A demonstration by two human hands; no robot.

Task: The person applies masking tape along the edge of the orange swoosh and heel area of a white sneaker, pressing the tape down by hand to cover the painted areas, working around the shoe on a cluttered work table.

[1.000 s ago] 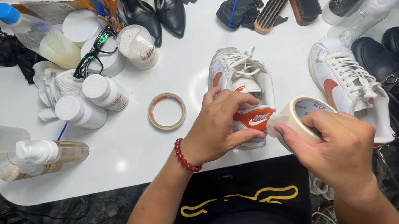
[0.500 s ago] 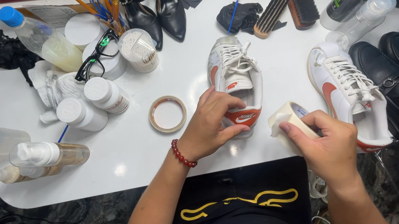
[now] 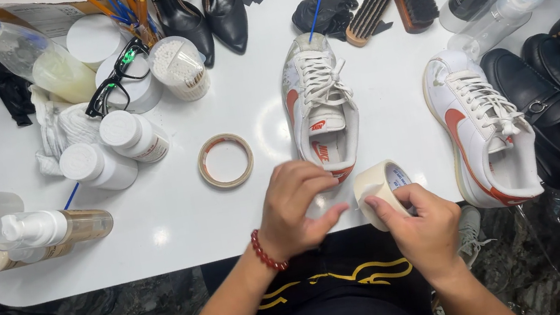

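On our cluttered white worktable (image 3: 180, 233), our right hand (image 3: 421, 221) grips the masking tape roll (image 3: 381, 189) while left hand (image 3: 297, 206) fingertips pinch its free end beside the sneaker (image 3: 320, 102) heel, apparently still untaped.

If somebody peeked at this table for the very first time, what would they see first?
Probably the two hands at the near edge: the right hand holds a roll of masking tape and the left hand touches it. Just behind stands a white sneaker with red trim, its twin to the right beside black shoes.
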